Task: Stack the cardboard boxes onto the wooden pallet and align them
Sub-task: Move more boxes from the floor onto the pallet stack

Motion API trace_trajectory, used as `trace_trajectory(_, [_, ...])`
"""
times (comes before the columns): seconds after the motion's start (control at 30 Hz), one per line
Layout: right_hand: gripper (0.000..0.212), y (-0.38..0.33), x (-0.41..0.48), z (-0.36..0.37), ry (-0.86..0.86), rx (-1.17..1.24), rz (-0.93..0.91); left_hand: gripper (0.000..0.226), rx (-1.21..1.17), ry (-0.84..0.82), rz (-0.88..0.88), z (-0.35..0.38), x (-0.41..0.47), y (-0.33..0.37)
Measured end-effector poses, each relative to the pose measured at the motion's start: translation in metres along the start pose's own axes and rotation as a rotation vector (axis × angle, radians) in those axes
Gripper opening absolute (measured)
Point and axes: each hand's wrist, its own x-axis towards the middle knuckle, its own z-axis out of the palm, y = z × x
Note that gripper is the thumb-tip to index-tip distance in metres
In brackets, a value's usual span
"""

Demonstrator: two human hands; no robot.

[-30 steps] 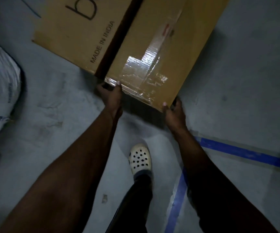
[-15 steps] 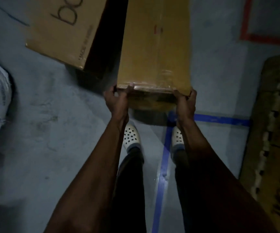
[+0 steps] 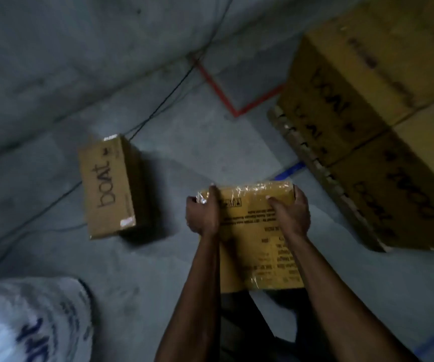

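One held box (image 3: 252, 231), one floor box (image 3: 107, 186), perhaps three blurred stacked boxes (image 3: 362, 82).

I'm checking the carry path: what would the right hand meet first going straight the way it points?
Nothing near: the right hand, gripping the cardboard box, faces open floor; the wall probably comes first.

We see the held brown cardboard box (image 3: 251, 232) as matt paperboard, with glossy clear plastic tape (image 3: 250, 189) wrinkled over its far edge. The grey concrete floor (image 3: 197, 142) looks rough and dull.
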Motion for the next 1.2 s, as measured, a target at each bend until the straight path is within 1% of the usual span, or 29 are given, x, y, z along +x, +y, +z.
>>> trace_trajectory(0.1, [0.076,0.022,-0.010,-0.088,0.107,0.040,0.039,0.067,0.167,-0.076,0.126,0.028,-0.083,0.011])
trace_trajectory(0.3, [0.076,0.106,-0.018,-0.260,0.319,0.186,0.102,0.062,0.385,-0.228,0.550,0.103,-0.258,0.018])
trace_trajectory(0.37, [0.074,0.144,-0.023,-0.316,0.409,0.234,0.134,0.064,0.414,-0.279,0.681,0.131,-0.318,0.010])
trace_trajectory(0.47, [0.073,0.188,-0.032,-0.398,0.536,0.258,0.180,0.068,0.436,-0.378,0.823,0.172,-0.404,-0.002])
trace_trajectory(0.6, [0.074,0.232,-0.047,-0.502,0.729,0.299,0.267,0.086,0.504,-0.509,0.881,0.234,-0.504,-0.018])
trace_trajectory(0.67, [0.073,0.252,-0.057,-0.547,0.813,0.323,0.318,0.084,0.545,-0.556,0.944,0.261,-0.547,-0.028])
trace_trajectory(0.77, [0.068,0.274,-0.065,-0.609,0.936,0.339,0.369,0.075,0.564,-0.696,1.015,0.299,-0.606,-0.041])
trace_trajectory(0.87, [0.065,0.289,-0.058,-0.666,1.042,0.304,0.432,0.073,0.602,-0.810,1.037,0.340,-0.660,-0.046])
trace_trajectory(1.0, [0.063,0.310,-0.032,-0.737,1.107,0.280,0.482,0.075,0.602,-0.896,1.059,0.410,-0.721,-0.047])
trace_trajectory(1.13, [0.063,0.328,0.015,-0.801,1.151,0.307,0.487,0.072,0.587,-0.928,1.104,0.480,-0.777,-0.032])
trace_trajectory(1.2, [0.064,0.331,0.040,-0.832,1.152,0.325,0.486,0.071,0.584,-0.915,1.127,0.507,-0.801,-0.020])
